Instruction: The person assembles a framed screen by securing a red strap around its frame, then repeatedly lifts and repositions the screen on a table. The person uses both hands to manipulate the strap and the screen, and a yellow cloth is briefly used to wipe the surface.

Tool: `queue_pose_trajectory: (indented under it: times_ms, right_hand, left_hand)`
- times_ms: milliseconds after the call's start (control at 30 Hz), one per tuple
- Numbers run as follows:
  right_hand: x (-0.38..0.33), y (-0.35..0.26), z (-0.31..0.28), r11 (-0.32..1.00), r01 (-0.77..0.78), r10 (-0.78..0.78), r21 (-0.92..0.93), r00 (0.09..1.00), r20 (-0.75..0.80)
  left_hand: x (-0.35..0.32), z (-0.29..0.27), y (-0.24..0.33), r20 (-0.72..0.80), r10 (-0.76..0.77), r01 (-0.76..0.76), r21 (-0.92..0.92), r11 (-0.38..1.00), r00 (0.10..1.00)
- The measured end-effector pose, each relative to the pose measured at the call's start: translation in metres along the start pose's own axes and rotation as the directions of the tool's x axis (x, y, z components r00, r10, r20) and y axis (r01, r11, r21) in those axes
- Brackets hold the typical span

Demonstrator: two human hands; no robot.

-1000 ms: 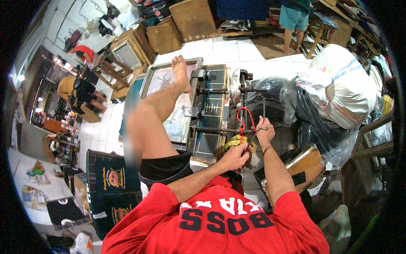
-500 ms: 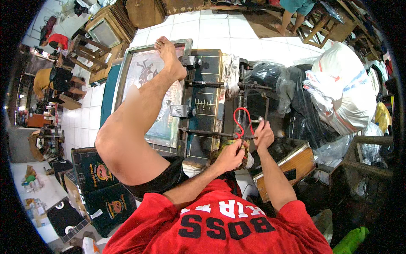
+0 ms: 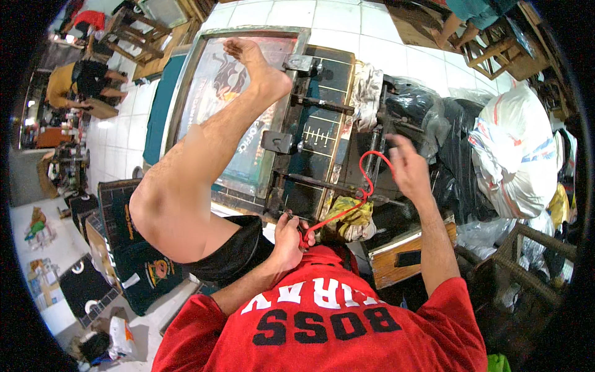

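Note:
A thin red cord [image 3: 367, 186] runs in a curve between my two hands. My left hand [image 3: 289, 238] is closed on its lower end, just above my lap and my red shirt. My right hand [image 3: 409, 168] is raised higher and to the right, blurred, with its fingers on the cord's upper loop. A crumpled yellow rag [image 3: 347, 214] lies under the cord on a black metal press [image 3: 316, 133]. My bare left leg [image 3: 204, 161] stretches across a framed printing screen [image 3: 186, 93], its foot near the frame's far edge.
A wooden box [image 3: 396, 260] sits by my right forearm. Black plastic bags [image 3: 427, 105] and a full white sack [image 3: 514, 155] crowd the right. Printed black shirts [image 3: 133, 260] are stacked at left. A seated person [image 3: 74, 80] is far left; another person's legs [image 3: 455, 22] stand at top.
My hands were close together on the red cord. My right hand has since lifted up and to the right, drawing the cord out, and my view has tilted down closer to the press.

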State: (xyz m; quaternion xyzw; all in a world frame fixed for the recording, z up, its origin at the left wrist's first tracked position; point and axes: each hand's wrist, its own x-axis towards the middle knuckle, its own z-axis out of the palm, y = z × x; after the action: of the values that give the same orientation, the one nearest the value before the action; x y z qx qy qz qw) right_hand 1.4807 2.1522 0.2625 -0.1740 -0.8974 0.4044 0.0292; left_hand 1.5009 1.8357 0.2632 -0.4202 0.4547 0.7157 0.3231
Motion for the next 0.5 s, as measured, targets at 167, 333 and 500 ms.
queue_pose_trajectory:
  times_ms: [167,333,500]
  right_hand:
    - [0.028,-0.044,0.063,0.831,0.54,-0.457,-0.136,0.801,0.387]
    - [0.053,-0.051,0.048,0.884,0.467,-0.388,-0.013,0.749,0.538]
    - [0.057,-0.046,-0.105,0.874,0.024,-0.105,0.485,0.985,0.141]
  left_hand:
    - [0.006,-0.01,0.003,-0.033,0.033,-0.031,0.059,0.998,0.999]
    - [-0.006,-0.012,0.007,0.091,0.034,-0.047,0.145,0.988,0.995]
    - [-0.024,0.008,0.004,0.601,0.077,-0.389,0.409,0.825,0.795]
